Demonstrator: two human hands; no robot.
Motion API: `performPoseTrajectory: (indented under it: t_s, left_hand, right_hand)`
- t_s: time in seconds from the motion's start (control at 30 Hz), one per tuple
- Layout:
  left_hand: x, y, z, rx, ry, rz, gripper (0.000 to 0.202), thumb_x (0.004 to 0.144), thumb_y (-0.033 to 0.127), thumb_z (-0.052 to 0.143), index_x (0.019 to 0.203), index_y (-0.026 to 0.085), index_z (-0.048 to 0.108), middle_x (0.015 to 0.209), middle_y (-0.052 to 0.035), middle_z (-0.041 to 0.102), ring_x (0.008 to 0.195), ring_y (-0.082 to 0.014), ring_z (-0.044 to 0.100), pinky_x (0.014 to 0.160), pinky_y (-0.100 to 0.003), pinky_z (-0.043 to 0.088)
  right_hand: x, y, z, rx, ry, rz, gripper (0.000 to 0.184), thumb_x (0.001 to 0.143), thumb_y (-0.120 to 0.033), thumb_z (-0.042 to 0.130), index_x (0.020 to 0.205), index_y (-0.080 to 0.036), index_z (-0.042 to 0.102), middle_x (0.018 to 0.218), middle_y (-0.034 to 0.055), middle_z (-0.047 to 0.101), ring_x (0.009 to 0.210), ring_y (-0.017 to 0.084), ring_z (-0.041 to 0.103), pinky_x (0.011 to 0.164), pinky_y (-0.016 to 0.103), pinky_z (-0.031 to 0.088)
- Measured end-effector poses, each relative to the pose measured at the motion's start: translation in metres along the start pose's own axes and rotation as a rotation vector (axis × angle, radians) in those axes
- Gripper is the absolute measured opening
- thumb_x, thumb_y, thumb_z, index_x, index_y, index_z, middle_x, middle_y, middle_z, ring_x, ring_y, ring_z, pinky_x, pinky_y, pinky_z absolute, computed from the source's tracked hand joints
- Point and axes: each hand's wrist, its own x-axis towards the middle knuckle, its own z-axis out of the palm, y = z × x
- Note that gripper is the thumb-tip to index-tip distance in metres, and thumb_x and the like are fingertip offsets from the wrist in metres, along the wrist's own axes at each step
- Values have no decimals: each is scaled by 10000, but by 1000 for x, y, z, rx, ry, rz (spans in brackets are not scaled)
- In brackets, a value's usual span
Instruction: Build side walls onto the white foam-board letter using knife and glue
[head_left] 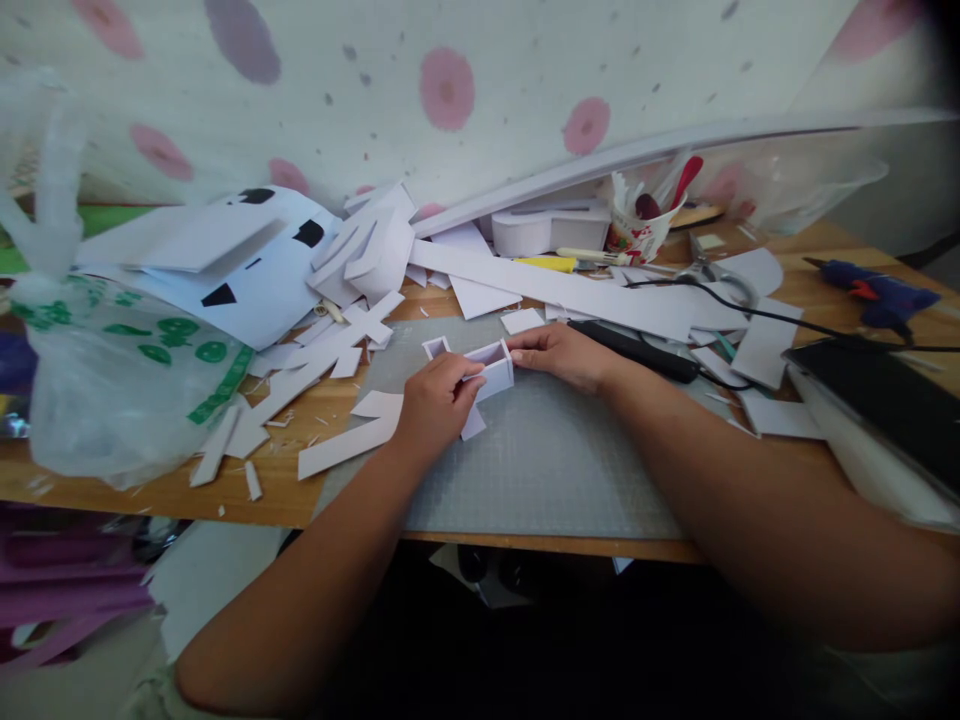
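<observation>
A small white foam-board piece with raised walls is held just above the grey cutting mat. My left hand pinches its near wall between thumb and fingers. Against the right end of the same piece rest the fingertips of my right hand, thumb and fingers drawn together there. Part of the piece is hidden behind my left hand. Flat white offcuts lie beside my left wrist, and a black-handled tool lies just beyond my right hand.
On the left stands a plastic bag with green print. Behind are a letter-shaped white piece, a long white strip, a yellow cutter and a paper cup. A blue glue gun and black folder lie right.
</observation>
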Motion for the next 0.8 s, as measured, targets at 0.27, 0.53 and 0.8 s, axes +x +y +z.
performPoseTrajectory:
  t_s: [0.27, 0.53, 0.8]
  left_hand:
    - [-1, 0, 0, -10, -5, -3, 77, 811, 138, 601, 846, 190, 646, 802, -6, 696, 716, -150, 616, 676, -278, 486]
    - [-1, 0, -1, -29, -2, 5, 77, 817, 134, 591, 845, 176, 649, 806, -16, 694, 716, -148, 618, 676, -275, 488]
    - [1, -1, 1, -24, 6, 41, 71, 813, 120, 588, 805, 171, 636, 773, -13, 677, 715, -148, 614, 667, -269, 483]
  right_hand:
    - [-1, -2, 0, -43, 5, 14, 252, 813, -256, 614, 1026, -219, 744, 954, 26, 733, 841, 170, 616, 836, 322, 460]
    - [3, 8, -3, -121, -9, -56, 260, 812, -330, 612, 987, -194, 747, 919, 32, 721, 849, 182, 611, 850, 337, 444]
    - [4, 11, -3, -132, 23, -46, 257, 795, -333, 626, 982, -207, 749, 926, 27, 730, 838, 186, 612, 845, 343, 452]
